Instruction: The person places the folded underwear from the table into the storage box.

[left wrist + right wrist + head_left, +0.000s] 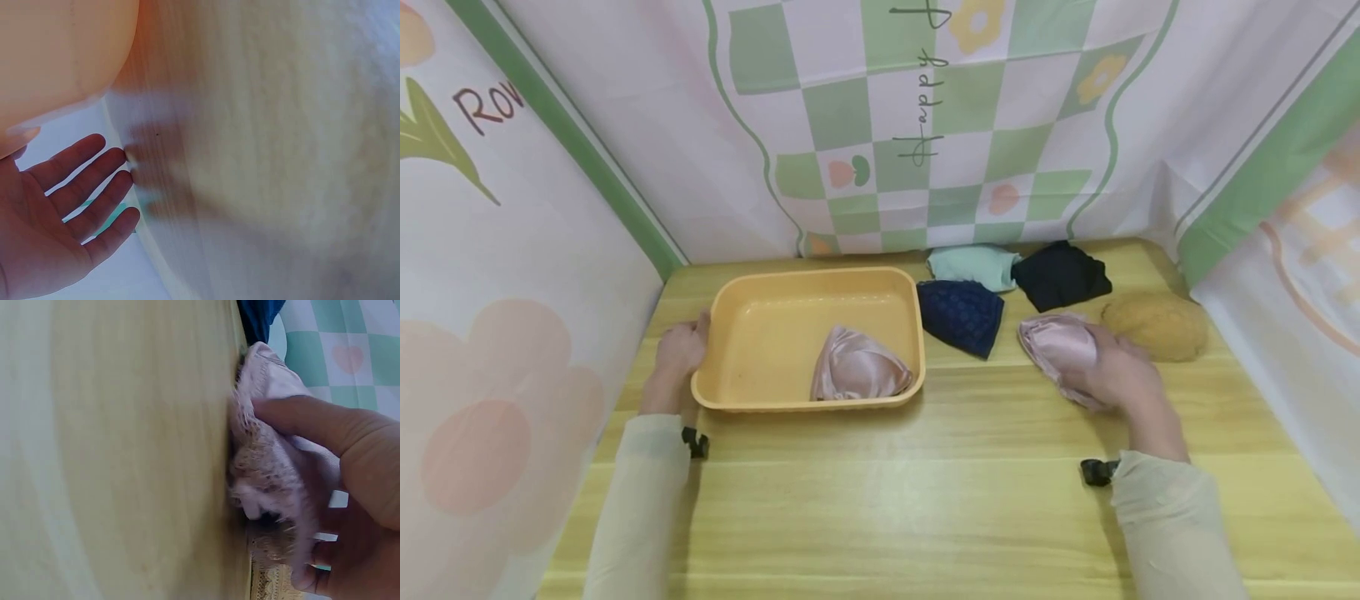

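near tabletop [895, 508] passable, tray rim [805, 407] at left

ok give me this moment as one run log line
left hand: touches yellow tray, fingers extended | right hand: grips pink lace-trimmed garment | in tray: one pink satin garment

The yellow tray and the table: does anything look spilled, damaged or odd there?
Nothing on the tray or table looks spilled or damaged. One oddity behind them: the word Happy on the backdrop runs sideways.
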The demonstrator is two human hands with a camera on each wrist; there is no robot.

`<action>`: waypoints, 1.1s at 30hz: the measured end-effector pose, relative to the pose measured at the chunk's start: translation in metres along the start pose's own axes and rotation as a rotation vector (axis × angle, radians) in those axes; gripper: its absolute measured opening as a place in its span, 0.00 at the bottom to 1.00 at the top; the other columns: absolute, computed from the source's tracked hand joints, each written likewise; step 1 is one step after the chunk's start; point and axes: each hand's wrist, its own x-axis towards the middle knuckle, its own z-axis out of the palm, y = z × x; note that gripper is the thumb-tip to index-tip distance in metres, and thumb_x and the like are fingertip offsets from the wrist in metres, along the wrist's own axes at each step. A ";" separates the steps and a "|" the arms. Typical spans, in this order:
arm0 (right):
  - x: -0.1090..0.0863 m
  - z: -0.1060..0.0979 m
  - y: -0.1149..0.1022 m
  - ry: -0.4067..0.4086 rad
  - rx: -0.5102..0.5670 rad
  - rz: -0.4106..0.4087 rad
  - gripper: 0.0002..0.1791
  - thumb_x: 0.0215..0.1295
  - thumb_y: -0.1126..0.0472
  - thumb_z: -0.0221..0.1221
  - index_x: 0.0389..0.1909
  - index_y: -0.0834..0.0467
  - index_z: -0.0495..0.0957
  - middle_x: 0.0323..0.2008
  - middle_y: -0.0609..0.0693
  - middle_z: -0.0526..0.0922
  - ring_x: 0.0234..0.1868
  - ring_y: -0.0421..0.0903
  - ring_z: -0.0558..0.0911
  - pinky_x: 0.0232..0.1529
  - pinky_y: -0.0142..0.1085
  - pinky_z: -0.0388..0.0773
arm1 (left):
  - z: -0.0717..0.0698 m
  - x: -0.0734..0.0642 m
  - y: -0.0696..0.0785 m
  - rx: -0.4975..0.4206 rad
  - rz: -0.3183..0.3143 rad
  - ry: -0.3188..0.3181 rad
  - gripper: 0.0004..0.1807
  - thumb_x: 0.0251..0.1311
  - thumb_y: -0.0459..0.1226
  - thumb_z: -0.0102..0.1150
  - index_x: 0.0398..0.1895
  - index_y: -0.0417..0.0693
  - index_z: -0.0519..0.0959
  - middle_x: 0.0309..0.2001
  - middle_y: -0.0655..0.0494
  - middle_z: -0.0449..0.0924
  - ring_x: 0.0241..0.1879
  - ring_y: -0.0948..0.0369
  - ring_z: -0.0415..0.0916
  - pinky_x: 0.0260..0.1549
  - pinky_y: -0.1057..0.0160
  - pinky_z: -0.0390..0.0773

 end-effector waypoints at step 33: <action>-0.002 -0.004 -0.015 0.253 0.192 0.055 0.42 0.65 0.31 0.55 0.52 0.70 0.71 0.42 0.71 0.80 0.40 0.67 0.80 0.30 0.52 0.73 | 0.000 0.001 -0.002 -0.005 0.015 0.004 0.50 0.72 0.63 0.07 0.71 0.31 0.62 0.69 0.24 0.62 0.68 0.28 0.60 0.70 0.35 0.60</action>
